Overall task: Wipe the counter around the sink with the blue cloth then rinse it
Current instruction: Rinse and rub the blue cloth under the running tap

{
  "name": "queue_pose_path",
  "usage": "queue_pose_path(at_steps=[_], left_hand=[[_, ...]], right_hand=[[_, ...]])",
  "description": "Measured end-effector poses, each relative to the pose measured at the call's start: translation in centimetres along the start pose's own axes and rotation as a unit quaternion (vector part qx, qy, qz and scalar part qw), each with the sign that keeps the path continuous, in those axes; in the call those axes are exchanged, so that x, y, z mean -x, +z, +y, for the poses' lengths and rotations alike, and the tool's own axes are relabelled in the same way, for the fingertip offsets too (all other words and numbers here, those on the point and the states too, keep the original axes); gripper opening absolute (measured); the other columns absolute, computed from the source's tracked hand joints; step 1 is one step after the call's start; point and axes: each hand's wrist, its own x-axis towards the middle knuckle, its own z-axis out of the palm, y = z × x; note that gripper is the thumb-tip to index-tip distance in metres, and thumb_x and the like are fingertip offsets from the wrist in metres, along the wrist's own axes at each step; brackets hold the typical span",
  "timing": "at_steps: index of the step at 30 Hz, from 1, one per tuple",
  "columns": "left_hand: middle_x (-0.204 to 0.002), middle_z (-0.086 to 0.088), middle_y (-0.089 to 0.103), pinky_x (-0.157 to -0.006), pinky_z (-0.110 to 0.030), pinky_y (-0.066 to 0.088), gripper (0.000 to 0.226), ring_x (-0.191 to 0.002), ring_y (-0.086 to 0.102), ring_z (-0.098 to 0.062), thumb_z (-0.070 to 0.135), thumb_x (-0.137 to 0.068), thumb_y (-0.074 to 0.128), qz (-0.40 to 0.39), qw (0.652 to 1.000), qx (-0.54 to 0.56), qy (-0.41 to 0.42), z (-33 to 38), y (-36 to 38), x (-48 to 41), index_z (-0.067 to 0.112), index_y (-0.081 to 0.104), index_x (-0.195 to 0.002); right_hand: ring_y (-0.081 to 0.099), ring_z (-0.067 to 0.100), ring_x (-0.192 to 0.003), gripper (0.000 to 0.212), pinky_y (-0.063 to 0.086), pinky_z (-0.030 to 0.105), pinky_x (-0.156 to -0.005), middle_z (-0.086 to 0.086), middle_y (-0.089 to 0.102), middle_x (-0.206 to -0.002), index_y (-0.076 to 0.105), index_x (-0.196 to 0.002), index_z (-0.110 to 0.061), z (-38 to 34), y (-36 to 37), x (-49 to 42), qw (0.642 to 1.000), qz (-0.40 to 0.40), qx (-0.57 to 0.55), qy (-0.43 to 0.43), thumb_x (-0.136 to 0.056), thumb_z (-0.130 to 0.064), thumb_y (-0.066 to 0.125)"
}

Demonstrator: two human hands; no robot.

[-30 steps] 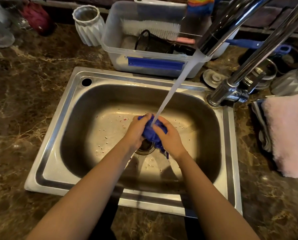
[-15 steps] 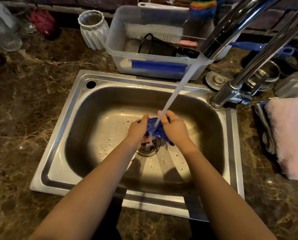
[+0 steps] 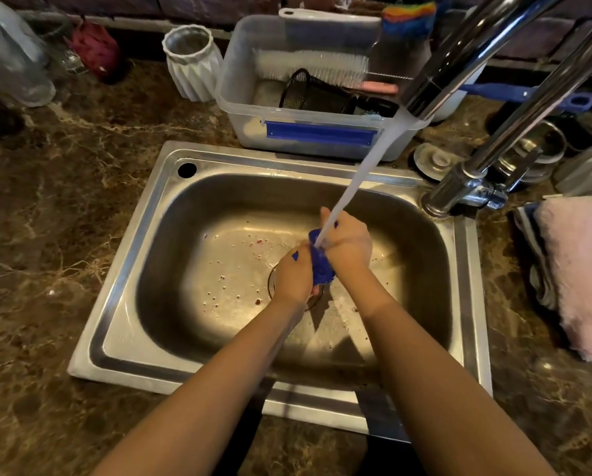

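Here, nearest the camera, two bare forearms reach out over the front rim of the steel sink (image 3: pixel 122 341), which is set into a brown marbled counter (image 3: pixel 47 269). Above the drain, the left hand (image 3: pixel 293 278) and right hand (image 3: pixel 349 242) meet, each grip closed tight around the bunched blue cloth (image 3: pixel 320 266), the fingers curled so that only a wad of blue shows between the palms and a few slivers peek through the knuckles. A stream of water (image 3: pixel 360 176) falls at a slant onto the cloth where the hands join. Small specks dot the wet basin floor to the left of the hands. To the right, on the counter, lies a pink fluffy towel (image 3: pixel 583 269). The chrome faucet (image 3: pixel 459 197) rises from the sink's right back corner. Behind the sink stands a clear plastic tub (image 3: pixel 253 108) holding a bristle brush (image 3: pixel 311 65) and a black mesh cup (image 3: pixel 305 89); a white ribbed vase (image 3: pixel 193 60) stands just left of it.
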Motion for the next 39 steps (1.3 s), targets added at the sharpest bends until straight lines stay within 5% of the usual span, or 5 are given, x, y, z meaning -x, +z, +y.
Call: queue_pose_path(at_steps=[7, 13, 20, 31, 39], left_hand=[[-0.08, -0.006, 0.064, -0.066, -0.031, 0.052, 0.046, -0.074, 0.063, -0.018, 0.056, -0.088, 0.044, -0.064, 0.979, 0.12, -0.15, 2.6, -1.4, -1.8, 0.014, 0.061, -0.093], [-0.062, -0.001, 0.06, -0.062, -0.031, 0.051, 0.032, -0.062, 0.061, -0.016, 0.032, -0.097, 0.04, -0.053, 0.993, 0.078, -0.072, 0.9, 0.6, 0.2, 0.02, 0.058, -0.074], [-0.069, 0.0, 0.054, -0.072, -0.034, 0.049, 0.036, -0.07, 0.055, -0.018, 0.047, -0.095, 0.036, 0.041, 0.997, -0.036, 0.056, 0.8, 0.3, 0.6, 0.025, 0.051, -0.069], [-0.073, -0.005, 0.062, -0.072, -0.03, 0.049, 0.033, -0.076, 0.061, -0.022, 0.03, -0.097, 0.04, 0.022, 0.994, -0.107, 0.001, 2.3, -0.5, -0.6, 0.02, 0.06, -0.073], [-0.082, -0.01, 0.064, -0.067, -0.027, 0.049, 0.019, -0.075, 0.06, -0.019, 0.03, -0.092, 0.05, -0.034, 0.996, -0.025, -0.078, 3.6, -0.2, -1.5, 0.015, 0.059, -0.084]], right_hand=[[0.053, 0.006, -0.078, 0.022, 0.039, 0.01, -0.063, -0.009, 0.056, -0.09, 0.056, -0.104, -0.025, 3.0, 0.6, 5.7, 0.983, 0.029, -0.039, -0.178, -0.094, -0.04, 0.042], [0.057, 0.014, -0.066, 0.034, 0.044, 0.024, -0.057, -0.003, 0.058, -0.069, 0.062, -0.082, -0.017, 0.5, 1.1, 3.5, 0.987, 0.117, -0.105, -0.032, -0.095, -0.041, 0.042], [0.057, 0.018, -0.075, 0.024, 0.049, 0.03, -0.065, 0.0, 0.056, -0.081, 0.052, -0.102, -0.019, 3.8, 2.1, 2.6, 0.957, -0.034, -0.289, 0.023, -0.099, -0.032, 0.032], [0.052, 0.006, -0.064, 0.024, 0.039, 0.016, -0.056, -0.012, 0.053, -0.069, 0.058, -0.088, -0.022, 0.6, 2.6, 3.6, 0.969, 0.055, -0.237, 0.048, -0.095, -0.041, 0.044], [0.055, 0.013, -0.085, 0.027, 0.044, 0.021, -0.067, -0.001, 0.054, -0.111, 0.047, -0.12, -0.029, 2.1, 0.8, 4.5, 0.991, 0.023, -0.092, -0.094, -0.095, -0.038, 0.042]])
